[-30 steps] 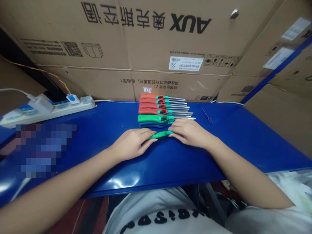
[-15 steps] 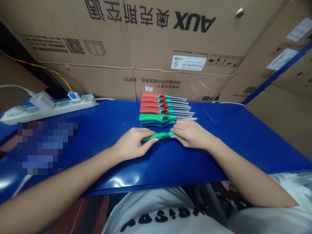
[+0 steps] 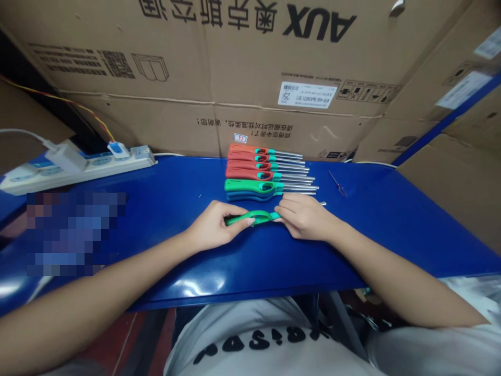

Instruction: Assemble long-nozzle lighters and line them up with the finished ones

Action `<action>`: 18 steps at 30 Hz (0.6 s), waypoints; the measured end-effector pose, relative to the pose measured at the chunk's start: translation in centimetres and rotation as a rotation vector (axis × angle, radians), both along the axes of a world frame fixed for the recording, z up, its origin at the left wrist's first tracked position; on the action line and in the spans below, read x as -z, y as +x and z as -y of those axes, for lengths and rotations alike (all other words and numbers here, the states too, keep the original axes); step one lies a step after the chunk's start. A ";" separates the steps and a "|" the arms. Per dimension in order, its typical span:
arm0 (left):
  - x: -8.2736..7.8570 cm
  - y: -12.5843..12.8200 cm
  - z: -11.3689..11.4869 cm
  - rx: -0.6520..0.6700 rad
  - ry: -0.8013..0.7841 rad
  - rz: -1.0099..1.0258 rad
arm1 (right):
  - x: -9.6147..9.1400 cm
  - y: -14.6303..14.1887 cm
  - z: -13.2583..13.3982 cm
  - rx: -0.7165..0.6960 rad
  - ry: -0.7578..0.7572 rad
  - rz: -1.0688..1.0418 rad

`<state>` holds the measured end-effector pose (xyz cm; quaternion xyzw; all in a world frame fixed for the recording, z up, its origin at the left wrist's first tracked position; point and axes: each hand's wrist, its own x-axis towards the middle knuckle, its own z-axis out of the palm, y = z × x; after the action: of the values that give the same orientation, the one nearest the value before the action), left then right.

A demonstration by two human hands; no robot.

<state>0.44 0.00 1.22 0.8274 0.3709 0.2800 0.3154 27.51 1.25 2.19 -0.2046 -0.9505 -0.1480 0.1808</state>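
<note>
A green long-nosed lighter [image 3: 261,214] is held level between my two hands, low over the blue table. My left hand [image 3: 213,225] pinches its handle end, thumb along the near side. My right hand [image 3: 303,215] is closed around the teal collar and the metal tube, hiding most of the tube; only its tip shows past the knuckles. Just beyond my hands lies a stack of lighters: a green lighter [image 3: 248,186] on top of blue ones [image 3: 250,196] in front, several red lighters [image 3: 246,166] behind, their metal tubes pointing right.
A small screwdriver [image 3: 337,184] lies on the blue table [image 3: 391,219] to the right. At the left, a white power strip [image 3: 94,168] carries a plugged-in charger [image 3: 66,156]. A large cardboard box [image 3: 176,68] walls off the back.
The green lighter has rolled a little in my hands, so its trigger loop now shows more. The tip of its metal tube has come into sight beyond my right hand.
</note>
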 end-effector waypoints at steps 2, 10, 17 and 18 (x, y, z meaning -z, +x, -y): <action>0.1 0.0 0.0 0.007 0.002 0.006 | 0.0 -0.1 0.1 0.002 0.010 -0.005; -0.2 0.0 0.9 0.054 0.229 -0.032 | 0.7 -0.3 0.5 0.022 -0.059 -0.026; -0.2 0.1 1.0 0.072 0.321 -0.080 | 0.8 -0.4 0.5 0.040 -0.124 -0.015; -0.2 0.2 0.9 0.071 0.320 -0.091 | 0.6 -0.3 0.4 0.055 -0.162 0.001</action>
<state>0.61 -0.93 1.46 0.8915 0.3062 0.2861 0.1723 27.17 0.88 1.56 -0.2445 -0.9535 -0.0755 0.1590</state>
